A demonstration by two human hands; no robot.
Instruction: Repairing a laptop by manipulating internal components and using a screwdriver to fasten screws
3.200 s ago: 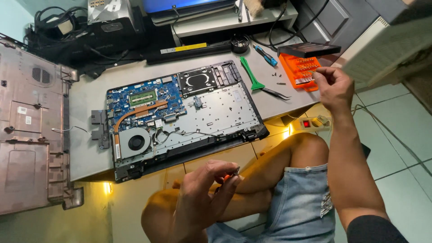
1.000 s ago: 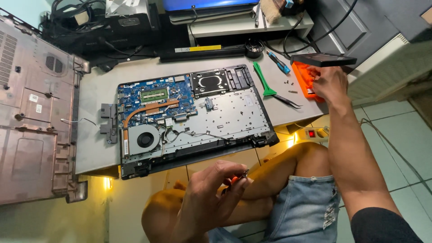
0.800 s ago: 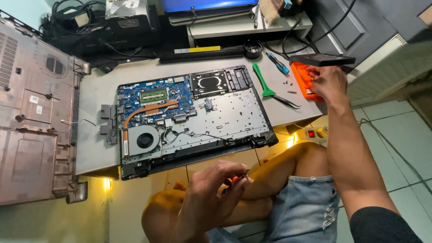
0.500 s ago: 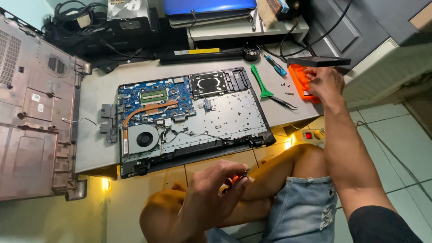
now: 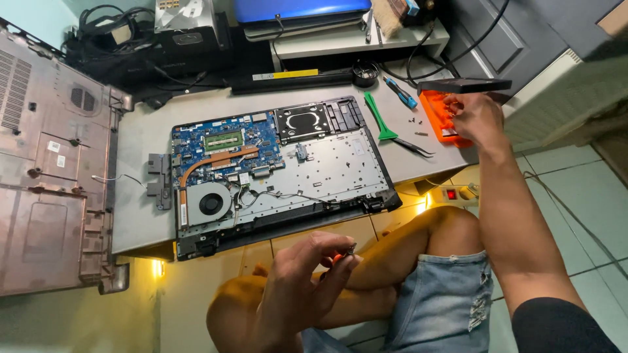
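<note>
Left hand (image 5: 297,287) over the knees, fingers pinched on a small red-handled screwdriver (image 5: 343,253). It hangs off the worktop (image 5: 140,150), so a slip could drop it to the tiles. Beyond, the opened laptop (image 5: 281,163): blue board, copper pipe, round fan. Farther right, the right hand (image 5: 476,117) curls into the orange plastic bit case (image 5: 439,116); its grip is hidden. Tiny loose screws (image 5: 417,124) alongside could scatter.

Small screwdriver (image 5: 343,253) pinched upright-tilted above lap; orange bit case (image 5: 439,117) open at table's right edge.
</note>
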